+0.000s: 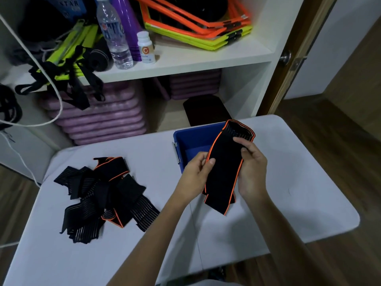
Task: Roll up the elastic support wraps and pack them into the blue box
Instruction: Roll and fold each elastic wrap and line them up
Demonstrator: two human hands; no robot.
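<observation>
A black elastic wrap with orange edging (224, 166) hangs unrolled between my hands, above the table and in front of the blue box (191, 139). My left hand (195, 174) pinches its left edge with thumb on top. Gripping the right edge higher up is my right hand (252, 168), fingers curled over the fabric. The wrap's lower end droops toward the table. A pile of several more black wraps (103, 195), some orange-trimmed, lies on the left half of the table. The box stands open; the wrap hides its right part.
The white table (288, 182) stands against a white shelf unit (185, 65) holding a water bottle (114, 36), a pill bottle (146, 48), a purple bottle, neon frames and black straps. Purple mats are stacked below. A wooden door stands at right.
</observation>
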